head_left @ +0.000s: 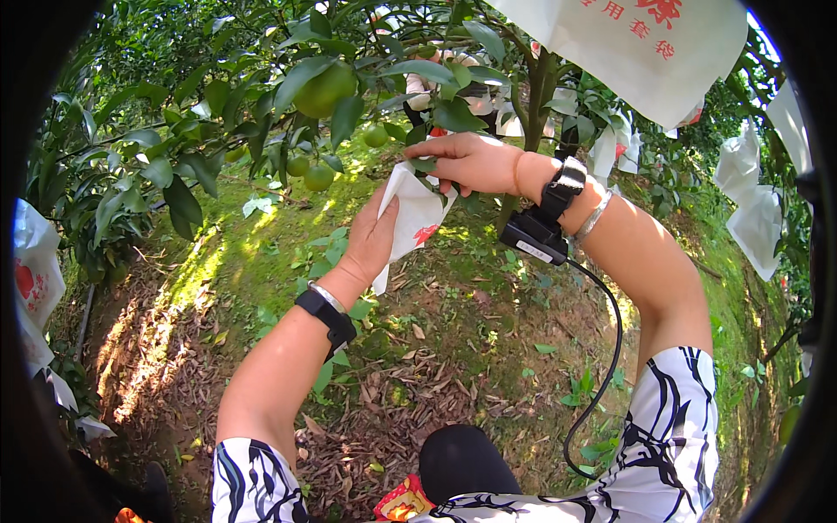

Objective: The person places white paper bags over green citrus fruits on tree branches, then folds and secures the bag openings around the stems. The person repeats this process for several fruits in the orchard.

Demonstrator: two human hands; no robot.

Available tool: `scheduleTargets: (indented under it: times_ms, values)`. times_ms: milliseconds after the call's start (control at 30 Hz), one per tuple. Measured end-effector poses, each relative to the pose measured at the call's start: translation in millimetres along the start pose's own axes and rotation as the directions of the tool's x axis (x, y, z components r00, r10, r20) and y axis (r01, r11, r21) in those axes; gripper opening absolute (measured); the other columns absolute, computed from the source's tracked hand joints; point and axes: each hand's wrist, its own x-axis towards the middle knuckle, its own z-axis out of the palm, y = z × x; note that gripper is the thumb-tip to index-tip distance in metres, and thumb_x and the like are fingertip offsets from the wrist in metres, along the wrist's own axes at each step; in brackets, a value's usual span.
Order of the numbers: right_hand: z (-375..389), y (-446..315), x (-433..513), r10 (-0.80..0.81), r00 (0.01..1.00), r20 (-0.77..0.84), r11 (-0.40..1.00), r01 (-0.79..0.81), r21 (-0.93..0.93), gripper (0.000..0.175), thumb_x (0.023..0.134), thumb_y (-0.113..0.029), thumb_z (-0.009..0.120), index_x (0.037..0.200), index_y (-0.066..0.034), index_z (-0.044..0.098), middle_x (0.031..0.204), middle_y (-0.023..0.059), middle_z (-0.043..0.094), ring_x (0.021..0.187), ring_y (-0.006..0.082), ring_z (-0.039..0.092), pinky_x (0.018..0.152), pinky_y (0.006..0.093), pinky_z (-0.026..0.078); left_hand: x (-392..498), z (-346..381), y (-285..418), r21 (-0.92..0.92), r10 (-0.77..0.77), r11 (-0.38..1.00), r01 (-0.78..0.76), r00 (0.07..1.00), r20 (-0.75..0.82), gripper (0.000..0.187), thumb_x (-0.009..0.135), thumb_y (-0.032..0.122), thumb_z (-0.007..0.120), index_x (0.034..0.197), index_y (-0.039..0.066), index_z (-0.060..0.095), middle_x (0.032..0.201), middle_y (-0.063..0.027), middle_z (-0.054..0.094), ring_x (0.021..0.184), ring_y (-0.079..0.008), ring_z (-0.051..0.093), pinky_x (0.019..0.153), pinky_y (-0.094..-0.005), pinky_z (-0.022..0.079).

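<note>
A white paper fruit bag (413, 212) with red print hangs between my two hands, creased and tilted. My left hand (371, 229) grips its left side, the thumb lying over the paper. At the bag's upper edge is my right hand (474, 162), its index finger stretched out to the left and the other fingers curled onto the paper beside a leaf. Whatever the bag encloses is hidden. Left of the hands, several green citrus fruits hang bare: a large one (325, 90) above, smaller ones (319, 178) lower down.
Leafy branches (176, 163) reach in from the left, and a tree trunk (541, 98) stands behind my right hand. Bagged fruits (752, 196) hang at right; a large white bag (641, 59) hangs overhead. A black cable (618, 327) loops from my right wrist device (533, 236). Another person (422, 88) is partly visible beyond.
</note>
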Motion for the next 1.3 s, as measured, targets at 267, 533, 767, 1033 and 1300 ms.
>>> scheduleTargets:
  times_ms: [267, 533, 767, 1033, 1300]
  values:
    - [-2, 6, 20, -0.087, 0.980, 0.179, 0.845, 0.168, -0.508, 0.023, 0.082, -0.012, 0.049, 0.098, -0.0054, 0.064, 0.081, 0.0112, 0.065, 0.071, 0.0239, 0.060, 0.066, 0.0342, 0.048, -3, 0, 6, 0.135, 0.076, 0.987, -0.082, 0.996, 0.045, 0.038, 0.096, 0.021, 0.038, 0.128, 0.002, 0.044, 0.111, -0.0107, 0.058, 0.098, -0.0163, 0.054, 0.088, -0.0283, 0.041]
    - [-5, -2, 39, 0.008, 0.920, 0.393, 0.996, 0.026, -0.082, 0.022, 0.082, -0.014, 0.054, 0.096, -0.0015, 0.065, 0.085, 0.0058, 0.066, 0.072, 0.0119, 0.060, 0.063, 0.0263, 0.047, 8, -2, 8, -0.045, 0.020, 0.999, -0.019, 1.000, 0.014, 0.040, 0.097, 0.027, 0.039, 0.127, 0.001, 0.045, 0.107, -0.0091, 0.059, 0.096, -0.0154, 0.053, 0.088, -0.0279, 0.040]
    - [-18, 14, 37, 0.200, 0.916, 0.348, 0.947, -0.089, -0.310, 0.024, 0.078, -0.026, 0.058, 0.085, -0.0051, 0.068, 0.078, 0.0043, 0.066, 0.065, 0.0111, 0.057, 0.058, 0.0255, 0.045, 7, 2, 15, 0.097, 0.122, 0.987, -0.128, 0.990, 0.068, 0.040, 0.096, 0.023, 0.040, 0.129, 0.001, 0.044, 0.112, -0.0102, 0.058, 0.099, -0.0160, 0.053, 0.089, -0.0282, 0.040]
    - [5, 7, 32, 0.196, 0.924, 0.327, 0.807, 0.038, -0.590, 0.044, 0.081, -0.037, 0.054, 0.115, -0.0101, 0.060, 0.113, 0.0121, 0.061, 0.099, 0.0271, 0.059, 0.082, 0.0387, 0.046, 4, 11, 21, 0.134, 0.006, 0.991, -0.016, 0.997, 0.075, 0.039, 0.096, 0.024, 0.039, 0.126, 0.001, 0.045, 0.112, -0.0116, 0.057, 0.102, -0.0179, 0.053, 0.091, -0.0286, 0.038]
    - [-46, 5, -5, 0.133, 0.982, -0.134, 0.910, -0.174, -0.375, 0.027, 0.077, -0.025, 0.058, 0.098, -0.0095, 0.061, 0.103, 0.0123, 0.063, 0.093, 0.0276, 0.061, 0.076, 0.0367, 0.049, 13, 11, 24, 0.084, 0.064, 0.994, -0.068, 0.997, 0.053, 0.040, 0.096, 0.023, 0.038, 0.129, 0.001, 0.042, 0.118, -0.0123, 0.055, 0.106, -0.0175, 0.052, 0.093, -0.0286, 0.038]
